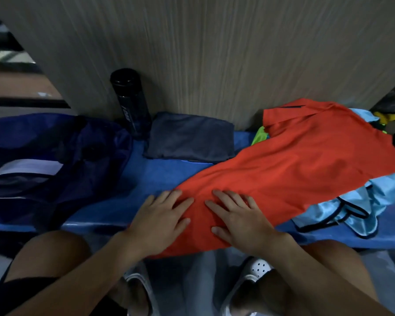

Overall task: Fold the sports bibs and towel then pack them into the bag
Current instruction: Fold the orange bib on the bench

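View from above of a blue table (114, 201) set against a wood-grain wall (214, 53). An orange bib (306, 160) lies spread in a long diagonal, from the table's front edge at the centre up to the back right corner near the wall. Its near end hangs a little over the front edge. Both hands lie flat on that near end with fingers straight and spread, gripping nothing. The left hand (162, 215) rests on the bib's left border, its thumb side on bare table, and the right hand (240, 218) presses the cloth just beside it. Under the bib's right side sits a crumpled heap of light blue bibs (351, 208) with black trim, reaching to the front edge. A green bib (260, 134) peeks out at the back, near the wall. A folded dark grey towel (189, 137) lies at the back centre, touching the wall, its front right corner meeting the orange bib. An upright black bottle (131, 103) stands just left of the towel. A dark blue bag (43, 151) fills the table's left end. Bare blue surface shows between the bag and the left hand, and in front of the towel.
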Demonstrator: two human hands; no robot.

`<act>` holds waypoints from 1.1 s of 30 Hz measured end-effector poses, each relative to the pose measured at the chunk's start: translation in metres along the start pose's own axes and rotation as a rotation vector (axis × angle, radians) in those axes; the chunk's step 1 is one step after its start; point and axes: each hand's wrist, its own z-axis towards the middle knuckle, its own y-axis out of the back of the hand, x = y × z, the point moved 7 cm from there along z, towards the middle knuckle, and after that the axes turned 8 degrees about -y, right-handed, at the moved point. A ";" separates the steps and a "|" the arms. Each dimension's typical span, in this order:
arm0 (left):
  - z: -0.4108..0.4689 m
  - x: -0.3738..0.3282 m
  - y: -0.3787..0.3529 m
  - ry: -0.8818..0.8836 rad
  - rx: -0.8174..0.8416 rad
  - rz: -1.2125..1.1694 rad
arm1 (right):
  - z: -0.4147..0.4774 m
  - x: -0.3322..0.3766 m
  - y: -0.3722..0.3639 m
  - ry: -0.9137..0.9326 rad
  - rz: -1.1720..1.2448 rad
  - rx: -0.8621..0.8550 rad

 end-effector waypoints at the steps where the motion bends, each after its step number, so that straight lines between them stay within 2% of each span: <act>1: 0.000 0.005 -0.003 0.016 0.036 0.018 | 0.004 0.000 0.000 -0.011 -0.005 -0.016; 4: 0.005 0.023 -0.010 0.070 0.107 0.009 | 0.013 0.007 0.009 -0.041 0.003 -0.054; 7: 0.002 0.037 -0.005 0.191 -0.006 -0.167 | 0.028 0.016 0.027 -0.040 0.071 -0.165; 9: -0.003 0.046 -0.001 0.260 -0.038 -0.190 | 0.042 0.022 0.034 -0.029 0.124 -0.214; 12: -0.005 0.056 0.000 0.312 -0.031 -0.178 | 0.061 0.030 0.031 -0.023 0.174 -0.208; 15: -0.007 0.062 0.006 0.364 -0.090 -0.288 | 0.073 0.038 0.022 -0.016 0.152 -0.136; 18: -0.008 0.060 0.017 0.338 -0.227 -0.372 | 0.083 0.042 0.020 -0.029 0.117 -0.113; 21: -0.010 0.059 0.026 0.300 -0.339 -0.460 | 0.085 0.039 0.031 -0.031 0.119 -0.220; 24: -0.013 0.060 0.023 0.283 -0.285 -0.592 | 0.079 0.034 0.040 0.030 0.180 -0.304; 27: -0.018 0.060 0.019 0.276 -0.191 -0.597 | 0.070 0.031 0.037 0.096 0.234 -0.252; 33: -0.030 0.057 0.022 0.211 -0.212 -0.587 | 0.056 0.036 0.032 0.091 0.310 -0.182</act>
